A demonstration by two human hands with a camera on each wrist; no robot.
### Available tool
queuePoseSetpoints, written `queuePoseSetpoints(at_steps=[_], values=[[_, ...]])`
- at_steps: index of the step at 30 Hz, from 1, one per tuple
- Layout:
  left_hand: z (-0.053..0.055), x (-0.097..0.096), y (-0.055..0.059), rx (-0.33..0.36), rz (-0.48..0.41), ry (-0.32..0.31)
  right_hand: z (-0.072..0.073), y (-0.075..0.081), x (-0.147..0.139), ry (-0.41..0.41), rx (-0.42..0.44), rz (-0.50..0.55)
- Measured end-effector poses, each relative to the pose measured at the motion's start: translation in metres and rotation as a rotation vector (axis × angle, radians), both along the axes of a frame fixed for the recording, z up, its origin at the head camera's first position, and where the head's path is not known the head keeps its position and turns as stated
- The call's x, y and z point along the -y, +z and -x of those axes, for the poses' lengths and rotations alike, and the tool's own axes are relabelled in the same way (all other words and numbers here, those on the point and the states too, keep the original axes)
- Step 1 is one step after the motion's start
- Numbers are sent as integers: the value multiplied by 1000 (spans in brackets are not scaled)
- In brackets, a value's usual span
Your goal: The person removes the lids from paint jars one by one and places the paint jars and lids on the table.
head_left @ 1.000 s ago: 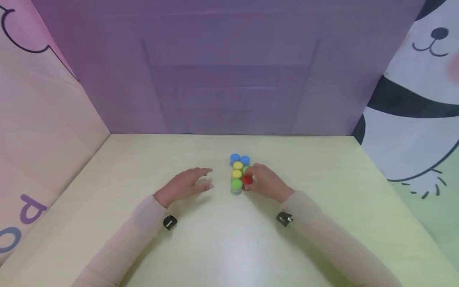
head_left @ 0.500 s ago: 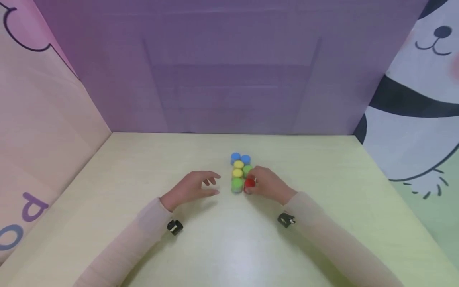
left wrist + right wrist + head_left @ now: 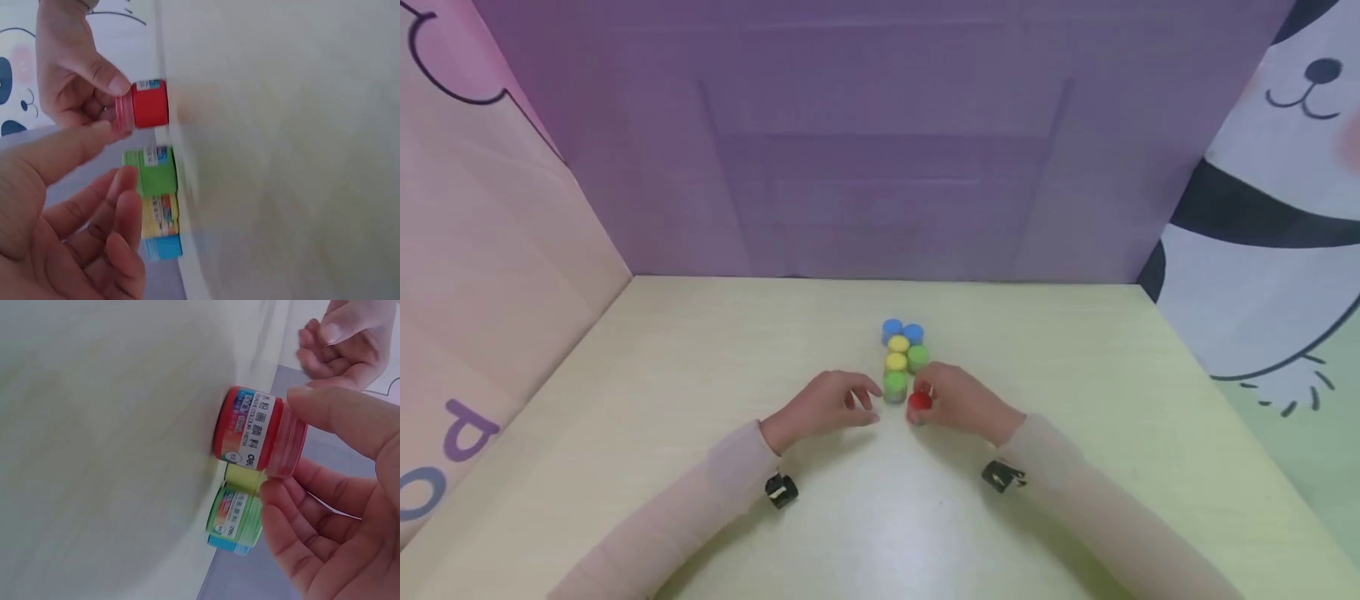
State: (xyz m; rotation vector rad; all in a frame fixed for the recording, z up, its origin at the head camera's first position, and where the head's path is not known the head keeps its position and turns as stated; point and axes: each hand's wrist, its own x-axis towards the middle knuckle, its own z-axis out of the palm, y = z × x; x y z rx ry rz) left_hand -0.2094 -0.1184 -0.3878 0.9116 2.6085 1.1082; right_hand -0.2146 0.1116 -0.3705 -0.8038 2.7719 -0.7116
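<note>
Fingers (image 3: 325, 419) of right hand (image 3: 958, 400) pinch red jar (image 3: 919, 402).

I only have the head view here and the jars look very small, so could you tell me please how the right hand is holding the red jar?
Observer: The right hand pinches the red paint jar, thumb on one side of its lid end, fingers on the other.
Operator: Thank you. Does the jar carry any marking?
Observer: Yes, a printed label band wraps its body; the text is too small to read.
Operator: Is the left hand touching anything?
Observer: The left hand holds nothing; its fingers hang curled beside the green paint jar, and I cannot tell whether they touch it.
</note>
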Motion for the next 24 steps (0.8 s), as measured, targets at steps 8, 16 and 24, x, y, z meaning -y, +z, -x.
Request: queuePoseSetpoints(at_steps=[8,16,24], values=[[-3,-16,-1,171,-4,38,-8,-1,0,32,16,34],[-7,-28,-9,303,-43,61,-18,1,3,67,13,25],[-11,-36,-14,415,-27,107,-23,1,7,91,24,15]])
